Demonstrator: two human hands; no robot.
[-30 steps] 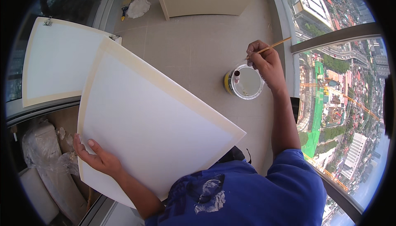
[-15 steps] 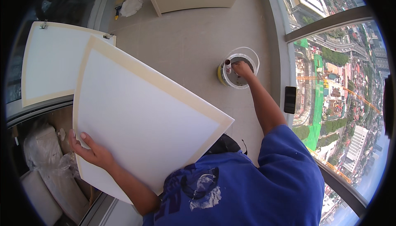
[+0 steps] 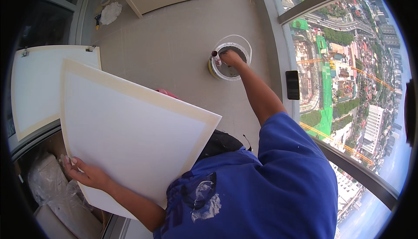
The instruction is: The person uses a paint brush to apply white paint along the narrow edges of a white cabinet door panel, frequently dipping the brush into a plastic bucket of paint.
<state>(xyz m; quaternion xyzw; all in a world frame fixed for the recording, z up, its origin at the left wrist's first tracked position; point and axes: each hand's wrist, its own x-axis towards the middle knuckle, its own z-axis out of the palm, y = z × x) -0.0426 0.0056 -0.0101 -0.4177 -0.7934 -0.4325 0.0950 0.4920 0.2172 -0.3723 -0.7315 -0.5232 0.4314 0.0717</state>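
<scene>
One guess: our left hand (image 3: 89,177), grip loosely apart, steadies the board (image 3: 135,125) near its left edge; our right hand's grip (image 3: 231,58), inside the bucket (image 3: 230,78), we can't tell.

A large white rectangular board (image 3: 130,130) bordered with pale yellow tape (image 3: 143,93) slants across the space before the person's body, a narrow corner toward the right and its surface smooth and plain. The left hand (image 3: 89,176) is at its left edge, near the lower end, the forearm crossing over its lower part; how firmly it is gripped cannot be told. A round, white-rimmed bucket (image 3: 230,71), yellow on its outer left side, stands upright on the grey tiled floor (image 3: 174,43), its thin pale handle (image 3: 237,35) looping beyond the rim. A whitish-smeared cylindrical tube (image 3: 216,57) with a dark reddish-brown end rests at the bucket's left rim. The right hand (image 3: 232,58) reaches into the opening beside it, its fingers' hold hidden.
</scene>
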